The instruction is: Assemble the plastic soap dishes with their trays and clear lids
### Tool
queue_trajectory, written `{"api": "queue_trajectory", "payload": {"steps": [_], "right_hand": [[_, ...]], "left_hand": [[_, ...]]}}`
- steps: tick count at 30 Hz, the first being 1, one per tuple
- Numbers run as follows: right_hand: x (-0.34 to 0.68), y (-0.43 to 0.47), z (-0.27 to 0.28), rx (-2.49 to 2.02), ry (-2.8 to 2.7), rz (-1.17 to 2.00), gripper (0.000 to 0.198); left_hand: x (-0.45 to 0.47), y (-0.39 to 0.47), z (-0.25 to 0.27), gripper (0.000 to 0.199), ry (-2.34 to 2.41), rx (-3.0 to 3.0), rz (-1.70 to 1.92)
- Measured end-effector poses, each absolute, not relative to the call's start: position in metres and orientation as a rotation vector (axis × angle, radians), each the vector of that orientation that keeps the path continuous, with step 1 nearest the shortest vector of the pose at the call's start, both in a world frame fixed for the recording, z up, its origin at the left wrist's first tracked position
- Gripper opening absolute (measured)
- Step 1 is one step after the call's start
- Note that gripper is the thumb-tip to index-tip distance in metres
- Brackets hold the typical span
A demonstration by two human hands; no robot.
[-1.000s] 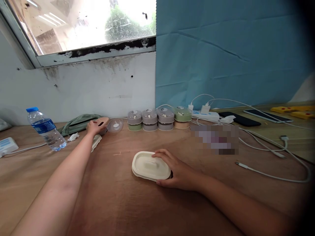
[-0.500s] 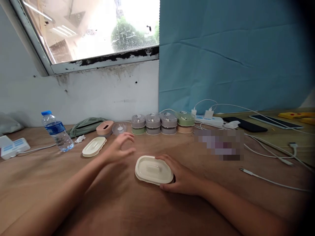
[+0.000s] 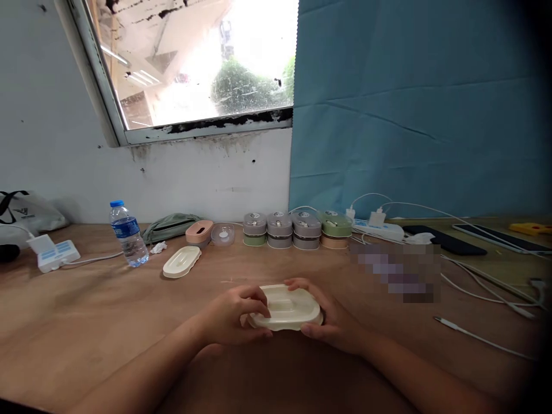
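A shallow cream oval lid (image 3: 291, 307) with a raised bar in its middle is in front of me, low over the table or resting on it; I cannot tell which. My right hand (image 3: 330, 319) grips its right end, fingers on the far rim and thumb at the near rim. At the left end, my left hand (image 3: 241, 315) has its fingers curled over the top and its thumb along the near edge. Its fingers partly hide that end. A second cream oval lid (image 3: 181, 262) lies on the table to the left.
Along the back stand a water bottle (image 3: 129, 236), a green pouch (image 3: 170, 227), a pink oval box (image 3: 199, 231), a clear round-centred container (image 3: 223, 234) and several stacked grey and green boxes (image 3: 279, 230). White cables (image 3: 478, 336), a power strip (image 3: 379, 230) and phones (image 3: 448, 238) occupy the right.
My left hand has come down and right from the air onto the lid's left end. My right hand keeps its hold. The view has shifted left and up.
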State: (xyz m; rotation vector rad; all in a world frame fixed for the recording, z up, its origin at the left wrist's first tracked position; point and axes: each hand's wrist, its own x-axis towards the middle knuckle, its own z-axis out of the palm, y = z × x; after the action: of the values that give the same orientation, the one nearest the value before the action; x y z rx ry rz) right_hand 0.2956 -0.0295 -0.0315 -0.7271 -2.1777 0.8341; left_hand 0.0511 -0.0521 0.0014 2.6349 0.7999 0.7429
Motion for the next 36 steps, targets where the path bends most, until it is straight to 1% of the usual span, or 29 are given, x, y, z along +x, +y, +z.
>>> {"api": "queue_trajectory", "payload": {"steps": [4, 7, 9, 11, 15, 20, 26, 36], "right_hand": [[0.295, -0.028, -0.032, -0.788, -2.190, 0.730, 0.051], [0.294, -0.026, -0.035, -0.863, -2.087, 0.727, 0.052], [0.295, -0.022, -0.039, -0.939, -1.946, 0.746, 0.049], [0.297, -0.016, -0.044, -1.014, -1.831, 0.765, 0.046], [0.300, -0.006, -0.050, -1.125, -1.721, 0.755, 0.040], [0.301, -0.002, -0.053, -1.175, -1.719, 0.800, 0.034], [0.303, -0.003, -0.055, -1.157, -1.810, 0.792, 0.032], [0.301, -0.008, -0.048, -1.159, -1.851, 0.784, 0.028]], "left_hand": [[0.052, -0.052, -0.005, 0.019, 0.863, 2.650, 0.842], [0.047, -0.047, -0.004, 0.014, 1.002, 2.677, 0.945], [0.037, -0.039, 0.000, 0.010, 1.180, 2.701, 0.991], [0.022, -0.029, 0.005, 0.006, 1.463, 2.711, 0.996], [-0.019, -0.005, 0.013, 0.008, 2.042, 2.566, 0.856], [-0.061, 0.016, 0.012, 0.010, 2.397, 2.276, 0.662], [-0.085, 0.023, 0.007, 0.014, 2.471, 2.065, 0.613], [-0.093, 0.027, -0.008, 0.012, 2.421, 2.062, 0.669]]}}
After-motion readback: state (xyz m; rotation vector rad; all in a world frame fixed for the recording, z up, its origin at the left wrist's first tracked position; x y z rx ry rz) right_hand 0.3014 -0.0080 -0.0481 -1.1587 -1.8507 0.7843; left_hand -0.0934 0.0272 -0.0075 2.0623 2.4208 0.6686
